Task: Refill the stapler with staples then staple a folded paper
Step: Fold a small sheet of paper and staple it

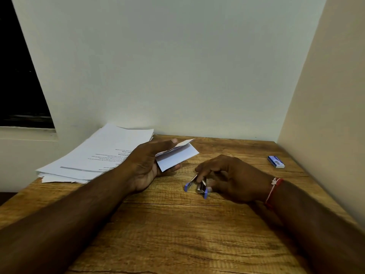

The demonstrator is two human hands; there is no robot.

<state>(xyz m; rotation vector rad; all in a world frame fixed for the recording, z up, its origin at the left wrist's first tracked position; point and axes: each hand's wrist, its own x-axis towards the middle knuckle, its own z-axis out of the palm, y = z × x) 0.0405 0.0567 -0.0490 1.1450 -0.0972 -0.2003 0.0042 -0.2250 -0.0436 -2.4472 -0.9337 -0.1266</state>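
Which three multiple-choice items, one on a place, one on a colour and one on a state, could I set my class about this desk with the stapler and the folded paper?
1. Where is the small blue box?
A) in the left hand
B) on top of the stapler
C) on the table, far right, apart from both hands

2. What colour are the stapler's plastic ends?
A) blue
B) red
C) green

3. What is the left hand doing?
A) lying flat and empty
B) holding the folded paper
C) pressing the stapler

Key:
1 C: the box lies alone near the right wall.
2 A: blue tips show beside the right hand, which grips the stapler.
3 B: thumb and fingers clasp the paper.
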